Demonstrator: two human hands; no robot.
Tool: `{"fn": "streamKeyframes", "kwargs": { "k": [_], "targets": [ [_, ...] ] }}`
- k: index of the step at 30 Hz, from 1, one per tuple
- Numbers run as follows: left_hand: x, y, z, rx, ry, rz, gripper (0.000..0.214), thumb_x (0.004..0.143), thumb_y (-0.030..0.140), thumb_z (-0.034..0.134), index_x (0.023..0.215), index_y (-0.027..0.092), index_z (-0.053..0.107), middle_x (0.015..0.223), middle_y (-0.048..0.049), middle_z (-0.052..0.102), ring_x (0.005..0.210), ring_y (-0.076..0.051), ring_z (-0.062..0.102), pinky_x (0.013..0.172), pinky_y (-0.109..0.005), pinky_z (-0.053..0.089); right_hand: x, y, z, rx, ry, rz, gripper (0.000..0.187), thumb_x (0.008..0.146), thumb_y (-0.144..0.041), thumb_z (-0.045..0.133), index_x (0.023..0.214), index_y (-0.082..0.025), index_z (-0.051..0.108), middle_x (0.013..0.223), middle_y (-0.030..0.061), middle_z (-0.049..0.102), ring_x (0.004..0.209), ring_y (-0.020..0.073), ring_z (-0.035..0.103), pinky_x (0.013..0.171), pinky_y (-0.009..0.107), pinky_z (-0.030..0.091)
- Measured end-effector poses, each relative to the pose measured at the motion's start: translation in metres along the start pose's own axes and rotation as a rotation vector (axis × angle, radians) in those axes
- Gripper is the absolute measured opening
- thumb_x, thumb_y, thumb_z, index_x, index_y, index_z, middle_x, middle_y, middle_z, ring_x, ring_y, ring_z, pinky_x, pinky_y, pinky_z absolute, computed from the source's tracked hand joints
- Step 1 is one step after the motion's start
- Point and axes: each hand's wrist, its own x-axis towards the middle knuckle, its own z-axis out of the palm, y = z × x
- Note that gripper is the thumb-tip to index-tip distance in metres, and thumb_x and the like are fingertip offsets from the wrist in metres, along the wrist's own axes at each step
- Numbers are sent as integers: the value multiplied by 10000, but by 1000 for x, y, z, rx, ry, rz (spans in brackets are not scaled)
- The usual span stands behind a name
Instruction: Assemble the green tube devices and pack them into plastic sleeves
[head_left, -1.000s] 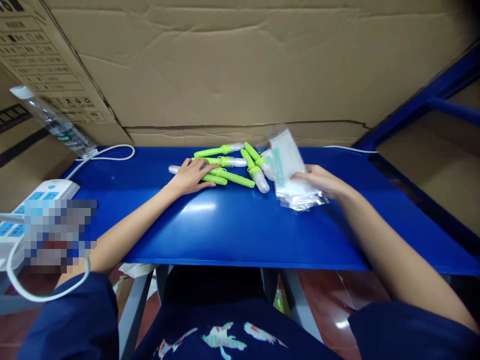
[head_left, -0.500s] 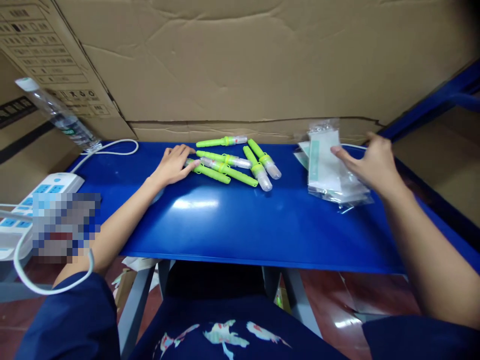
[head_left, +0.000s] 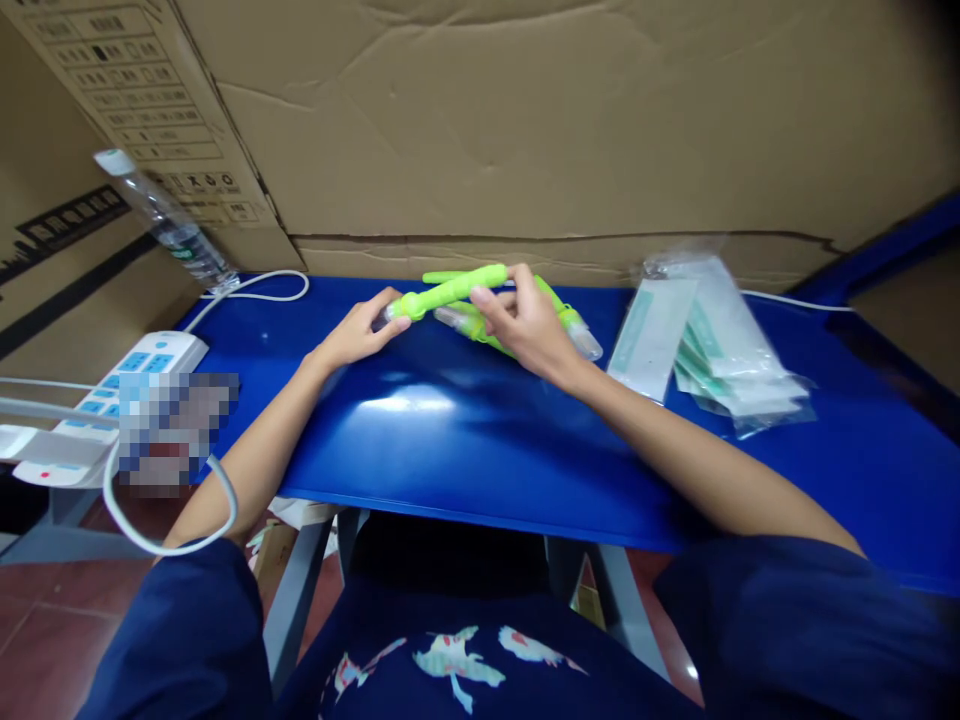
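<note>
A green pen-shaped tube with a clear cap is lifted a little above the blue table. My left hand pinches its clear-capped end. Its green end is gripped by the fingers of my right hand. Several more green tubes lie on the table behind and under my right hand, partly hidden by it. A stack of clear plastic bags with white and teal inserts lies to the right, untouched.
Large cardboard boxes stand along the table's back edge. A clear plastic bottle leans at the back left. A white power strip with a white cable sits off the left edge. A blue frame rail runs at the right.
My right hand left the plastic bags at the right and came to the green tubes. Both hands now hold one tube lifted off the table. The view shifted to the right.
</note>
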Motion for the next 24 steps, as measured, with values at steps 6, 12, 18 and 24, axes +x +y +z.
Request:
{"fn": "streamKeyframes", "kwargs": {
  "k": [6,12,18,24],
  "targets": [
    [6,19,16,-507,-15,-131,721,838,903,503,794,188,576,576,26,460,490,-96,383,487,-247,292,41,-17,3,283,-112,-5,653,822,-874,620,989,-243,585,659,8,576,512,166,581,411,305,484],
    [3,22,11,-772,-273,-318,755,804,896,569,786,146,652,487,41,419,392,-63,326,387,-212,221,52,-14,-28,357,-364,16,579,726,-676,877,1011,-237,627,762,5,659,646,185,687,467,293,568],
    [9,31,26,-654,-77,-347,643,915,786,560,858,149,625,580,33,507,432,-52,401,381,-181,289,63,8,-33,381,-152,96,533,738,-596,906,1004,-233,620,872,45,703,840,239,749,647,359,673],
    [29,38,39,-628,0,-290,562,911,739,624,885,183,543,666,18,582,508,-68,494,416,-188,332,70,13,-43,304,0,72,534,771,-514,914,1057,-245,552,855,16,668,857,242,752,677,356,650]
  ]
}}
